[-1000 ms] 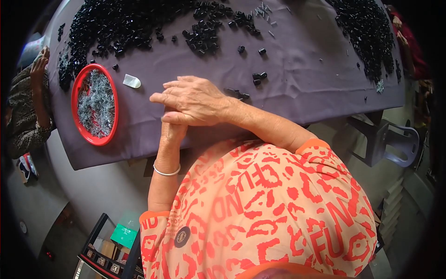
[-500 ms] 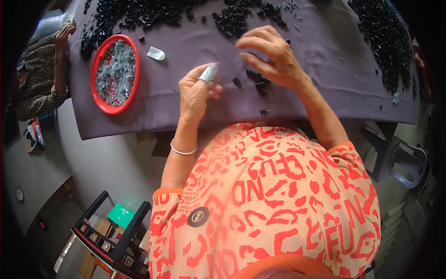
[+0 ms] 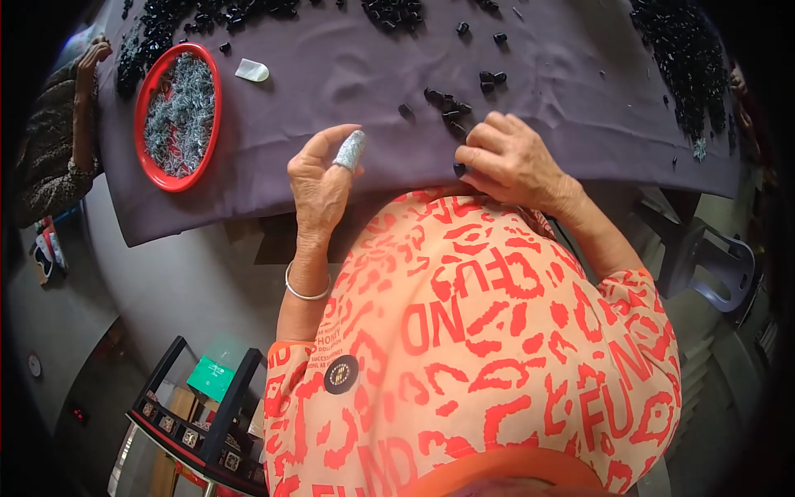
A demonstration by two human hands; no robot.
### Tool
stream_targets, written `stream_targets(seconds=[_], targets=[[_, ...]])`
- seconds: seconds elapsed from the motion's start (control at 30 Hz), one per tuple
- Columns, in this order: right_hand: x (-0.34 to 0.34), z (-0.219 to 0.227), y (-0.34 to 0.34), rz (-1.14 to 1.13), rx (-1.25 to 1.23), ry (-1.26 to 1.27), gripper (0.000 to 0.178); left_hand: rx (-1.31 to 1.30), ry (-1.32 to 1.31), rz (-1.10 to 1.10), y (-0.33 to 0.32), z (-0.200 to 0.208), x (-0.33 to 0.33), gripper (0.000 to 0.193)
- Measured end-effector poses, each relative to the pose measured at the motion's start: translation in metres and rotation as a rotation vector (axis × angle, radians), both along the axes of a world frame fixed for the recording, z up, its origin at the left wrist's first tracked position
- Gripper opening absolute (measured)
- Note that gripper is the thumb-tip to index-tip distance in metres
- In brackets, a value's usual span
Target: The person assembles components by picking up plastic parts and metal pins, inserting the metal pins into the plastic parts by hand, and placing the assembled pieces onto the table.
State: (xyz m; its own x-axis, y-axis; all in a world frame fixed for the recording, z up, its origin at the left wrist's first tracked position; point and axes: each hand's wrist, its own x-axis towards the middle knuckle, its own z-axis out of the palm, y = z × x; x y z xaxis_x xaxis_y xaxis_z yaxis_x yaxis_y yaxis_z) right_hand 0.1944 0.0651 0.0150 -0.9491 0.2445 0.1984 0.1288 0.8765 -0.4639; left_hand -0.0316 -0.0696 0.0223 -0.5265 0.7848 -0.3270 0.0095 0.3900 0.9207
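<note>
My left hand (image 3: 321,186) is held above the near side of the cloth, a pale, speckled cover (image 3: 350,150) over its thumb. Its index fingertip meets the covered thumb, and anything pinched there is too small or hidden to make out. My right hand (image 3: 520,164) is closed by the table's near edge, a small black plastic piece (image 3: 460,169) pinched at its fingertips. Just beyond that hand is a little cluster of similar black pieces (image 3: 447,106). To the left, a red oval tray (image 3: 217,116) holds many thin, silvery-grey pins or tubes (image 3: 178,124).
A dark purple-grey cloth (image 3: 331,74) covers the table. A loose whitish finger cover (image 3: 252,70) lies beside the tray. Heaps of black pieces (image 3: 675,62) spread at the right and far side. Another person's arm (image 3: 85,116) shows at left. A grey plastic chair (image 3: 716,265) stands right.
My right hand has come back from the far pieces toward me and closed on a black piece. My left hand has shifted slightly left and nearer. The whole view has shifted a little.
</note>
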Motion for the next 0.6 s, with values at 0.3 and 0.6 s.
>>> stream_targets(seconds=[0.3,0.6], targets=[[-0.002,-0.025,-0.020,-0.167,0.085,0.175,0.019,0.173,0.574,-0.242,0.033,-0.012,0.010,0.026],[0.010,-0.018,0.001,-0.399,-0.176,0.305,0.015,0.192,0.837,-0.418,0.050,-0.027,0.012,0.023]])
